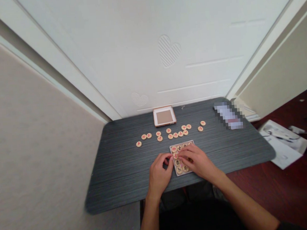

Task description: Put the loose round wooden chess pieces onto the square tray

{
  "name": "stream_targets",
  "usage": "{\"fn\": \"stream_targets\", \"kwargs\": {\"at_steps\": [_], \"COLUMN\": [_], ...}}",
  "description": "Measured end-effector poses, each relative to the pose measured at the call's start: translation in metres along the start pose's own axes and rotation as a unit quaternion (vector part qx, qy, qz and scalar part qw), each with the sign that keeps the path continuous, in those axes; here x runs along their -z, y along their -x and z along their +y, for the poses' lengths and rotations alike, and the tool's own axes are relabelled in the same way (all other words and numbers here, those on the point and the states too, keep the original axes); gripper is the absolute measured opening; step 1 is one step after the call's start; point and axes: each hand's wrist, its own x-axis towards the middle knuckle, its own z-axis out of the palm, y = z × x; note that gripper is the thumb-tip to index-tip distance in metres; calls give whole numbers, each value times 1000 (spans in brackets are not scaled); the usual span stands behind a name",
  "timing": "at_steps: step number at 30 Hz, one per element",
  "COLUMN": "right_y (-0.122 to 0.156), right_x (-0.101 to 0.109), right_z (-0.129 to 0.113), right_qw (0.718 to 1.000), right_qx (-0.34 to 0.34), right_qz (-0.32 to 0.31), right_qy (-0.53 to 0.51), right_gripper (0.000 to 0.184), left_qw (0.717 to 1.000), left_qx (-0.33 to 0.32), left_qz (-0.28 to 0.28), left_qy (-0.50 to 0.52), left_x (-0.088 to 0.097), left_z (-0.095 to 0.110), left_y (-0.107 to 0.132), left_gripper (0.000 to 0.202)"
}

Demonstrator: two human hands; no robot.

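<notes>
A small square tray holding round wooden chess pieces lies near the front of the dark table. My left hand rests at the tray's left edge with its fingers curled, the fingertips pinching at a piece in the tray. Covering the tray's right half, my right hand has its fingers bent down onto the pieces. Several loose wooden pieces with red markings lie in a row beyond the tray.
An empty square box lid sits at the table's back edge against a white door. A blurred flat object lies at the back right. Papers rest on the dark red floor to the right.
</notes>
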Motion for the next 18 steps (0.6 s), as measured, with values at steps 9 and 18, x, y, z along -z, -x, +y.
{"fn": "stream_targets", "kwargs": {"at_steps": [9, 18], "right_y": [15, 30], "right_x": [36, 44], "right_z": [20, 44], "right_qw": [987, 974], "right_qx": [-77, -152], "right_qz": [135, 164], "right_qy": [32, 23], "right_gripper": [15, 18], "left_qw": [1000, 999], "left_qx": [13, 43], "left_qz": [-2, 6], "left_qy": [-11, 4], "left_x": [1, 6], "left_z": [1, 3], "left_y": [-1, -5], "left_gripper": [15, 16]}}
